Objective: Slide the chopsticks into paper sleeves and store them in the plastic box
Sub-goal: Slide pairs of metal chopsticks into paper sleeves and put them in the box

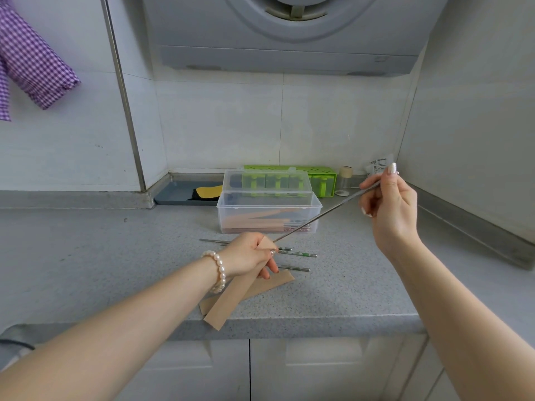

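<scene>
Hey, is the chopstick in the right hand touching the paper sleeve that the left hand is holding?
Touching. In the head view the chopstick tip meets the open mouth of the paper sleeve beside the left hand, with no gap; the right hand pinches its far end.

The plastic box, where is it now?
Head view: the plastic box stands open at the counter's back centre, before the green holder, behind the loose chopsticks.

Counter (86, 256): open grey surface at 9 o'clock of the left hand (249, 256). Plastic box (269, 218): lid raised, mouth open from above, blocks passage at 12 o'clock. Loose chopsticks (298, 254): lying at 3 o'clock, just beside the hand. Spare paper sleeve (272, 285): flat at 5 o'clock. Green rack (321, 176) and small jar (345, 180): crowd the back wall. Right-hand corner wall (477, 140): closes 3 o'clock.
</scene>
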Available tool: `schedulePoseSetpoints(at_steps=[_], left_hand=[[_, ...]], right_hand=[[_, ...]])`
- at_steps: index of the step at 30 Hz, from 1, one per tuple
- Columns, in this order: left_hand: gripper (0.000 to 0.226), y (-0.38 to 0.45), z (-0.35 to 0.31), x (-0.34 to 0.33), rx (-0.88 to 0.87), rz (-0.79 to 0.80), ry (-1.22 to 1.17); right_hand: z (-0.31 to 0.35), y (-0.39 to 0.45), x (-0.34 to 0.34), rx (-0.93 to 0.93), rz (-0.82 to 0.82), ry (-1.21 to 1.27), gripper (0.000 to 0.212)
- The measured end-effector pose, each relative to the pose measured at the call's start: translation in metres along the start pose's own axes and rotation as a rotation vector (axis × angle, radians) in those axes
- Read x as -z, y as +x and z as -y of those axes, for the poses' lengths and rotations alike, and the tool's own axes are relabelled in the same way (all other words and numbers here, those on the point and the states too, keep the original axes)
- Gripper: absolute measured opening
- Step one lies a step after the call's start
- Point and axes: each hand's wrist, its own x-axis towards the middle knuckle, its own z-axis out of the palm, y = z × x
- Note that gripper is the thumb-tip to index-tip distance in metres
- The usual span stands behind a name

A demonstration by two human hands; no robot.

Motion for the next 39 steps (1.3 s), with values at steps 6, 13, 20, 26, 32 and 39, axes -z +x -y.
schedulePoseSetpoints(at_steps=[6,13,20,26,32,39], left_hand=[[0.011,0.0007,0.0020,0.0012,0.018,-0.022,-0.002],[0.012,0.0027,0.0032,0.0020,0.045,-0.042,-0.028],[0.017,0.0015,0.0022,0.0025,0.065,-0.043,-0.062],[0.013,0.0004,-0.0005,0.0018,0.054,-0.024,-0.111],[0.011,0.0028,0.0012,-0.0001,0.056,-0.027,-0.163],[0.011,0.0062,0.0025,-0.0017,0.032,-0.055,-0.165]], right_hand=[[0.0017,-0.0034,-0.0032,0.028,0.021,-0.028,0.048],[0.0039,-0.0052,-0.0068,0.039,0.029,-0.026,0.048],[0.0052,-0.0057,-0.0055,0.042,0.022,-0.022,0.048],[0.0051,-0.0038,-0.0036,0.025,0.020,0.000,0.048],[0.0062,-0.0032,-0.0023,0.034,-0.008,0.007,0.048],[0.0053,-0.0067,-0.0038,0.041,0.015,-0.003,0.048]])
